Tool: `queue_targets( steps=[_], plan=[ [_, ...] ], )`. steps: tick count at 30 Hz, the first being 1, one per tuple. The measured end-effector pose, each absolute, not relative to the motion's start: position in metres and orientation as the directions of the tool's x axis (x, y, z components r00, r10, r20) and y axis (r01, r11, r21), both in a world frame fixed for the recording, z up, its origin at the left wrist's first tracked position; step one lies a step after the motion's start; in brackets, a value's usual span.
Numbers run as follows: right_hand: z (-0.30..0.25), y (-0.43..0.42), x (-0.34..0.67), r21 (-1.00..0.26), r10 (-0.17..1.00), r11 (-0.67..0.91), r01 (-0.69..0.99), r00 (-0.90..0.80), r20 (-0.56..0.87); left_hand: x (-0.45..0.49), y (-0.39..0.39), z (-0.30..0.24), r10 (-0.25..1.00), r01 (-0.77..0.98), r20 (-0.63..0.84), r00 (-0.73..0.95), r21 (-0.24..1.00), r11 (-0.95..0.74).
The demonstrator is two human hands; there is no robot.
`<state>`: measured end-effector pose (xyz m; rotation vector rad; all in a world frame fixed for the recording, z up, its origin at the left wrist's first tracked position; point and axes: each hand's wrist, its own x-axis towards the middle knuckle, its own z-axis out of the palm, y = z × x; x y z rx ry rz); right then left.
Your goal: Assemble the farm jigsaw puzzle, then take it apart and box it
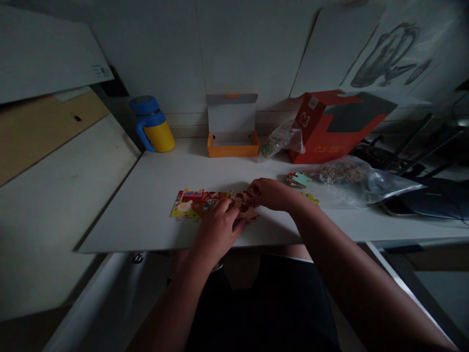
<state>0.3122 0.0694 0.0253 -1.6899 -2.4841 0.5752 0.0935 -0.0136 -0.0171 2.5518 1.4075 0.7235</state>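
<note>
A partly joined colourful jigsaw puzzle lies on the white table near its front edge. My left hand rests on the puzzle's right part, fingers curled and pressing down on the pieces. My right hand comes in from the right, its fingers pinched on a puzzle piece at the puzzle's right end. A small stack of loose pieces lies just right of my right hand. Another piece peeks out beside my right wrist.
At the back stand a blue and yellow bottle, an open orange box, a tipped red carton and a small plastic bag. A larger clear bag of pieces lies at the right. Dark cables and gear sit at the far right.
</note>
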Motion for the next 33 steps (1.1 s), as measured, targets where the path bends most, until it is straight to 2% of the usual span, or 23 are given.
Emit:
queue_targets(
  steps=[4, 7, 10, 13, 16, 18, 21, 24, 27, 30, 33],
  plan=[
    [0.026, 0.065, 0.313, -0.470, 0.927, 0.272, 0.840, -0.359, -0.106, 0.093, -0.014, -0.016, 0.828, 0.760, 0.337, 0.448, 0.345, -0.551],
    [0.029, 0.058, 0.315, -0.565, 0.935, 0.277, 0.777, -0.354, -0.028, 0.093, -0.014, -0.016, 0.831, 0.736, 0.347, 0.435, 0.394, -0.550],
    [0.030, 0.050, 0.317, -0.638, 0.949, 0.273, 0.720, -0.311, 0.055, 0.089, -0.012, -0.017, 0.847, 0.675, 0.373, 0.378, 0.515, -0.528],
    [0.030, 0.042, 0.315, -0.705, 0.944, 0.263, 0.659, -0.327, 0.046, 0.083, -0.009, -0.020, 0.895, 0.580, 0.371, 0.248, 0.683, -0.443],
    [0.026, 0.036, 0.307, -0.776, 0.936, 0.239, 0.584, -0.351, 0.024, 0.077, -0.003, -0.025, 0.933, 0.398, 0.329, 0.149, 0.844, -0.361],
    [0.022, 0.033, 0.301, -0.817, 0.926, 0.229, 0.530, -0.376, 0.015, 0.073, 0.000, -0.029, 0.944, 0.269, 0.309, 0.117, 0.905, -0.330],
    [0.018, 0.029, 0.293, -0.816, 0.932, 0.229, 0.530, -0.362, 0.026, 0.068, 0.003, -0.034, 0.958, 0.180, 0.268, 0.101, 0.942, -0.282],
    [0.017, 0.025, 0.287, -0.777, 0.962, 0.224, 0.588, -0.263, 0.078, 0.065, 0.004, -0.037, 0.974, 0.148, 0.220, 0.057, 0.963, -0.226],
    [0.016, 0.020, 0.284, -0.772, 0.986, 0.156, 0.616, -0.139, 0.088, 0.065, 0.005, -0.040, 0.985, 0.087, 0.174, -0.010, 0.981, -0.172],
    [0.012, 0.014, 0.280, -0.907, 0.997, 0.037, 0.420, -0.077, 0.005, 0.066, 0.006, -0.041, 0.984, 0.027, 0.174, -0.037, 0.984, -0.173],
    [0.005, 0.011, 0.274, -0.988, 0.988, -0.050, 0.149, -0.135, -0.070, 0.067, 0.006, -0.041, 0.976, 0.035, 0.217, -0.033, 0.976, -0.216]
  ],
)
